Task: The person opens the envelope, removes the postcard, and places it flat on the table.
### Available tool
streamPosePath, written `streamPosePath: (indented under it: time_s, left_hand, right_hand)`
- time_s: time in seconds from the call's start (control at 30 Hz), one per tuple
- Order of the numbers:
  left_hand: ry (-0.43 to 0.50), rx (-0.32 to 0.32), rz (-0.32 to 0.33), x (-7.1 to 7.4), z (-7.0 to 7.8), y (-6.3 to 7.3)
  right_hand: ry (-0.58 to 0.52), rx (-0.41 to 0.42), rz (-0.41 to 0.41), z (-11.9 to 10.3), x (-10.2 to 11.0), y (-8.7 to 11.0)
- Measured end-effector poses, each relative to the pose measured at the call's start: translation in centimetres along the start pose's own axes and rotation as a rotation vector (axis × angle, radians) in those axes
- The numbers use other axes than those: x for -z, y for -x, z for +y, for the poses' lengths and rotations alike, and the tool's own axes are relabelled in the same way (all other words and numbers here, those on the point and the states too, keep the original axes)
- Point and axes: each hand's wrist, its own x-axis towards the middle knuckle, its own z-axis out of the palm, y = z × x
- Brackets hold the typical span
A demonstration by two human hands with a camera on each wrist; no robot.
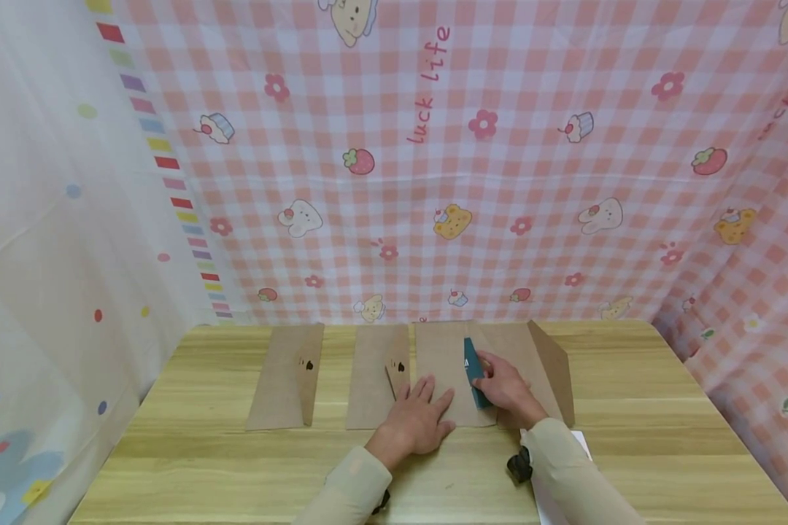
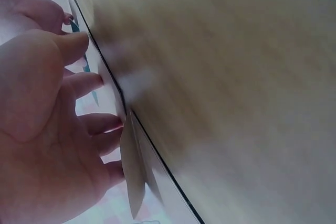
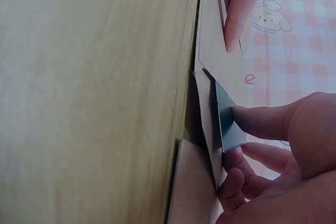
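Note:
Flat folded brown paper pieces lie in a row along the back of the table. My left hand (image 1: 415,423) has its fingers spread over the inner edges of the second piece (image 1: 371,386) and the third piece (image 1: 436,357). My right hand (image 1: 507,383) pinches a dark green card-like piece (image 1: 473,364) with white lettering, thumb on one side and fingers on the other. In the right wrist view the green piece (image 3: 227,119) tilts up from the brown paper (image 3: 212,140). Right of it, another brown paper panel (image 1: 554,364) has a raised, slanting edge.
A brown folded piece (image 1: 276,386) with a small black mark lies at the left. White paper (image 1: 581,441) shows from under the right forearm. The wooden table (image 1: 657,437) backs onto a pink checked cloth (image 1: 394,182). A black wrist device (image 1: 520,465) sits by the right sleeve.

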Motion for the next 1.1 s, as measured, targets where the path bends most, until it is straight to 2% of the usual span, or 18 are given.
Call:
streamPosePath:
  time_s: [0.47, 1.1]
  left_hand:
    - [-0.04, -0.006, 0.017, -0.39, 0.0, 0.27]
    - [-0.037, -0.001, -0.01, -0.12, -0.43, -0.24]
  right_hand:
    - [-0.021, -0.035, -0.006, 0.5, -0.31, 0.15]
    - [-0.039, 0.015, 0.036, 0.08, -0.03, -0.06]
